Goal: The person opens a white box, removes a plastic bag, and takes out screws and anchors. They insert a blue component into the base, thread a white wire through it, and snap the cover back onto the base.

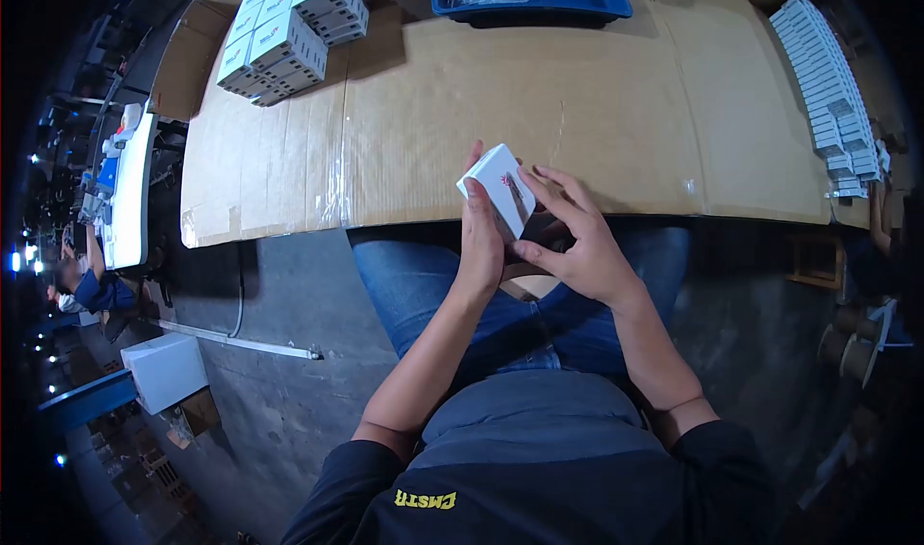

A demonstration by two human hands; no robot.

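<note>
A small white box [499, 187] with a dark picture and a small red mark on its face is held tilted above the table's front edge. My left hand [480, 242] grips its left side, with the thumb on the near face and a fingertip showing behind. My right hand [580, 242] is at the box's right side, its index finger and thumb against the edge and the other fingers partly raised. The box's underside is hidden.
Stacked white boxes [279, 39] stand on the cardboard-covered table [462, 92] at the back left. A blue tray [616, 6] holding clear plastic bags is at the back. Rows of white boxes [818, 92] line the right edge. Another person [96, 280] is at far left.
</note>
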